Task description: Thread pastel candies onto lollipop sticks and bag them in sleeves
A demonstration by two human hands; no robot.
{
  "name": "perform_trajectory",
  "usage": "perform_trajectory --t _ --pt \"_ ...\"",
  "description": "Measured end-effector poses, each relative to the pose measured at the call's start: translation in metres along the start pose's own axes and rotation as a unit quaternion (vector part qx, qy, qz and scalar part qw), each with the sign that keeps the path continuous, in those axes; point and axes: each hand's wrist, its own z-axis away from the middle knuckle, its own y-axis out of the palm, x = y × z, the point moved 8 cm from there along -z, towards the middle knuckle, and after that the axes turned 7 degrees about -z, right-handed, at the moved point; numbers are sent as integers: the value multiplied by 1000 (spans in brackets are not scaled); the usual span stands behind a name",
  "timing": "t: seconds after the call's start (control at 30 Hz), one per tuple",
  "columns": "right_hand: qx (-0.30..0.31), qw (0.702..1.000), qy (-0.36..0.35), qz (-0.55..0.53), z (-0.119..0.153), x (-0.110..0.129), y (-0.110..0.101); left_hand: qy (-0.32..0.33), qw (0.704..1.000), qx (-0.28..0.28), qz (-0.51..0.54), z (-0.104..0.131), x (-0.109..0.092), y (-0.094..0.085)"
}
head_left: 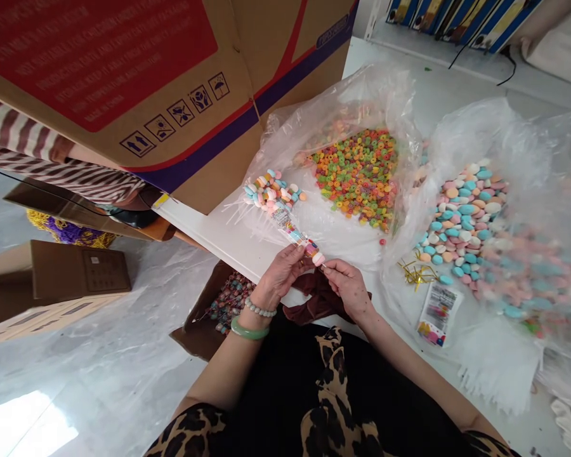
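My left hand [289, 270] and right hand [345, 282] pinching a candy skewer [310, 249] together (pastel pieces), ring candies [359, 178] lying beyond it.

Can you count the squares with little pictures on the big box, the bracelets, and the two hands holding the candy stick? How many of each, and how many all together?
Picture squares on the cardboard box: 5
Beaded bracelet: 1
Green bangle: 1
Left hand and right hand on the candy stick: 2
Total: 9
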Motion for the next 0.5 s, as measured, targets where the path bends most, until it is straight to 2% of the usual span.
perform_trajectory --t 0.1,0.2,0.27,0.37,0.5 --pt "7 1000 17 1 0 -1 1 41 997 -47 52 -2 -14 -8" --pt "-7 1000 30 -1 0 -3 3 79 992 -71 73 -3 -16 1" --pt "-12 999 28 -10 0 -2 5 93 990 -73 77 -3 -10 11" --pt "-10 999 18 -34 -1 -2 8 73 990 -71 98 -3 6 22" --pt "-13 999 21 -39 -2 -6 2 36 992 -55 108 -3 17 24"
